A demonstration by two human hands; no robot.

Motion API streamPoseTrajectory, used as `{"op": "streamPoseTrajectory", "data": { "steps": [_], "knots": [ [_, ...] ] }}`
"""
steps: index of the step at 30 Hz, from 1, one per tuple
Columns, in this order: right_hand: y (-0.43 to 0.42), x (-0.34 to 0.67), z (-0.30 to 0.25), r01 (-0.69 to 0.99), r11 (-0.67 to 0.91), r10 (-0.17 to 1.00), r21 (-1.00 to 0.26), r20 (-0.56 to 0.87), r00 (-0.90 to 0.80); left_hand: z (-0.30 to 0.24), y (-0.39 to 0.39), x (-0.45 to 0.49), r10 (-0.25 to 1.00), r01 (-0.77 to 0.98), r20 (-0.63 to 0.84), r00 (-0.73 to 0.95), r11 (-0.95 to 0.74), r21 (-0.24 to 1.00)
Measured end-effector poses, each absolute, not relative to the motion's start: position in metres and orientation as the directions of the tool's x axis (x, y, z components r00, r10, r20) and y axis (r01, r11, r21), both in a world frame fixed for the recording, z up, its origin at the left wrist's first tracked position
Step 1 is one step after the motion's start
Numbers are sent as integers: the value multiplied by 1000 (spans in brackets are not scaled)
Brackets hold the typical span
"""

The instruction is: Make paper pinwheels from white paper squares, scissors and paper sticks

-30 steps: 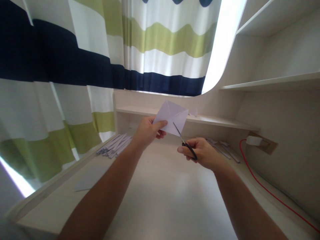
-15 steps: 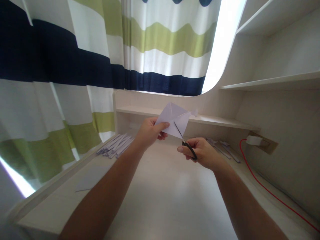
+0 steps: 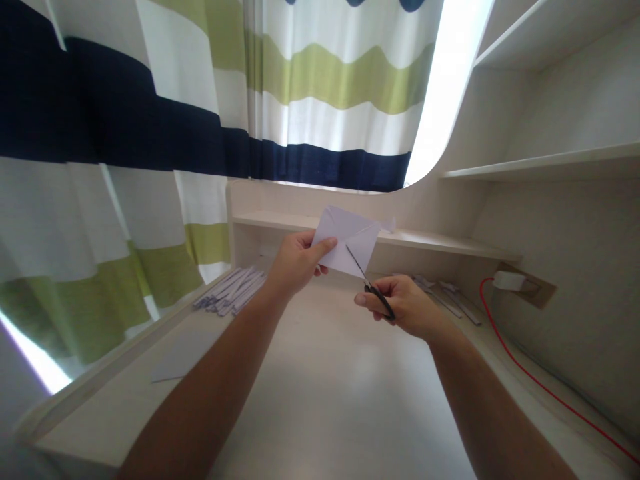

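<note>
A folded sheet of white paper (image 3: 357, 233) is raised above the desk, its left edge pinched between the thumb and fingers of my left hand (image 3: 300, 260). Crease lines run across its upper part. My right hand (image 3: 400, 303) grips black-handled scissors (image 3: 376, 293), with the fingers around the handles. One blade lies over the front of the paper, pointing up and left; the other blade is hidden, probably behind the sheet. Both hands are above the white desk (image 3: 310, 387).
Many narrow paper strips (image 3: 233, 290) lie piled at the back left, with a flat white sheet (image 3: 183, 353) nearer me. More strips (image 3: 450, 297) rest at the back right. A white charger (image 3: 509, 280) with a red cable (image 3: 540, 383) is on the right wall. A low shelf (image 3: 430, 241) spans the back.
The top corner of the paper has shifted left and folded down toward my left thumb. My left hand has moved slightly; the scissors are almost unchanged.
</note>
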State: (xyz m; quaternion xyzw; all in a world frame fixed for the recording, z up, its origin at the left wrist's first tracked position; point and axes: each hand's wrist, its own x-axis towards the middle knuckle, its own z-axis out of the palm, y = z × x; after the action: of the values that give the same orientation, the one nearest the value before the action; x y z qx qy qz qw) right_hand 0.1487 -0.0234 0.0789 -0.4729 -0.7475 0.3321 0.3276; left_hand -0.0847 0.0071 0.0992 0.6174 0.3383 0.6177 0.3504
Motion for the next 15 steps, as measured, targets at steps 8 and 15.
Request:
{"op": "streamPoseTrajectory", "data": {
  "steps": [8,15],
  "knots": [
    [-23,149,78,492,340,922,-801,179,-344,98,8,-85,849,-4,528,14,-528,849],
    [-22,149,79,507,336,924,-794,175,-339,96,9,-85,844,20,536,19,-537,844]
  ]
}}
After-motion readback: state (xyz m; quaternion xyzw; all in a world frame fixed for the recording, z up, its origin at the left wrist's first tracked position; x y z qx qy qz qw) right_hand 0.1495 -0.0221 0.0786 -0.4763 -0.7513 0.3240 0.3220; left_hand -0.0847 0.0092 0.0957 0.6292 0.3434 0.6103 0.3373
